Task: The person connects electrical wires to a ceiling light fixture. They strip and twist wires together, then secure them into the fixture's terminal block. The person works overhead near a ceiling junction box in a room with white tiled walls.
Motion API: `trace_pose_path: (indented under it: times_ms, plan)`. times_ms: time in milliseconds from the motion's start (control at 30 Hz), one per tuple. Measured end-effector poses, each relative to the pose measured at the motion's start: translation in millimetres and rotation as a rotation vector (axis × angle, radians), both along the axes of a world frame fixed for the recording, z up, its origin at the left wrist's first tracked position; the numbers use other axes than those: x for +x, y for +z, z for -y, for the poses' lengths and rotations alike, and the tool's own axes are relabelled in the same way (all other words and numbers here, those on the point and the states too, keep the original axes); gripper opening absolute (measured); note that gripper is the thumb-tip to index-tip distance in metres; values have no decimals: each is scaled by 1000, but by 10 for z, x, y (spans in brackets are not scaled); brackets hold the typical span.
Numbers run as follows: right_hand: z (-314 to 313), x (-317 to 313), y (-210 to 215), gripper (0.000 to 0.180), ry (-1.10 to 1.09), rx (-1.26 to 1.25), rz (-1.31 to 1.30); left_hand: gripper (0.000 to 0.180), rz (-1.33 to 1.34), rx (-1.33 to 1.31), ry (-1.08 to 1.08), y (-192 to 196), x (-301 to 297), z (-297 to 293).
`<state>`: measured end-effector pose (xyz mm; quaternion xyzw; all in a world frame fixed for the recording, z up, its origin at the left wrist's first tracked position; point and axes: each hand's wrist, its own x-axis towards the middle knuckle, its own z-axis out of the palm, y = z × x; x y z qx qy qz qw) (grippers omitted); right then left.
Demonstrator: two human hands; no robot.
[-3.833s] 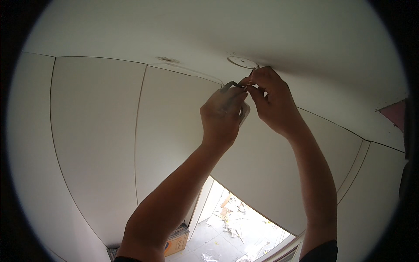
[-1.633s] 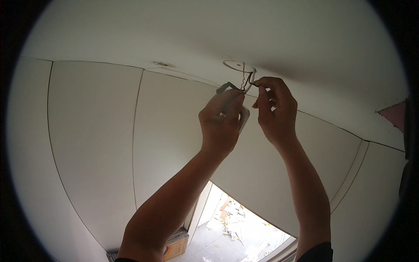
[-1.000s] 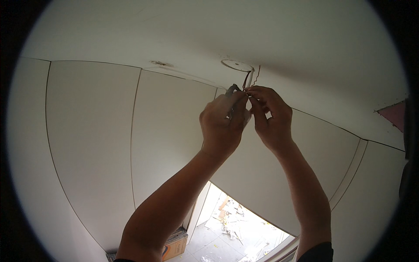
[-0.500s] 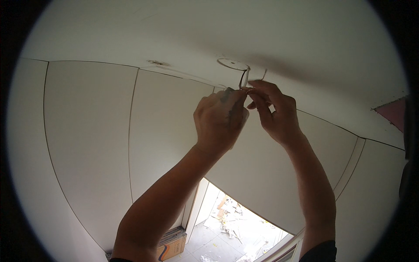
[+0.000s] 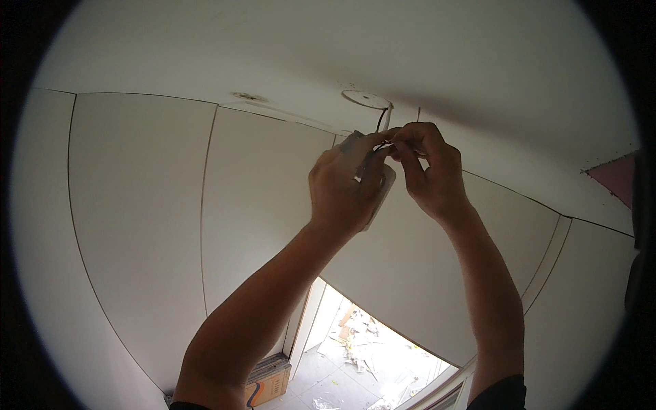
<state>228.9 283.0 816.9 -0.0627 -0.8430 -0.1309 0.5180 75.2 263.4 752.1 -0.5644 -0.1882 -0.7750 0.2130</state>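
Both hands meet just below the ceiling hole (image 5: 367,99): left hand (image 5: 345,184) clasps a flat white fitting (image 5: 380,195), right hand (image 5: 427,171) pinches wires (image 5: 380,121) running up into it.

The right hand (image 5: 427,171), open and apart a moment ago, is back pinching the wires (image 5: 380,123) beside the left hand's (image 5: 345,184) fingertips. Both hands have crept slightly left, and the round ceiling hole (image 5: 365,99) sits further left too.
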Motion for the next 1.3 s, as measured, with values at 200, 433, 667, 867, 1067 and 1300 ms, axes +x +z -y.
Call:
trace_pose_path:
  times_ms: [200, 433, 667, 867, 1067, 1300]
  plan:
    - [-91, -70, -115, 11, 154, -16, -118, 19, -5, 21, -60, 21, 1, -82]
    - [-28, -117, -151, 9, 249, -94, -181, 19, 21, 10, -215, 41, 70, -43]
    - [-79, -155, -131, 7, 168, -40, -244, 19, 38, 37, -201, 46, 89, -71]
    - [19, -222, -87, 6, 196, -72, -207, 17, 82, 24, -207, 44, 111, 7]
    - [98, -198, -40, 6, 142, -81, -170, 15, 112, -10, -303, 54, 79, 64]
    - [140, -193, -16, 6, 121, -84, -114, 14, 110, -5, -209, 41, 64, -24]
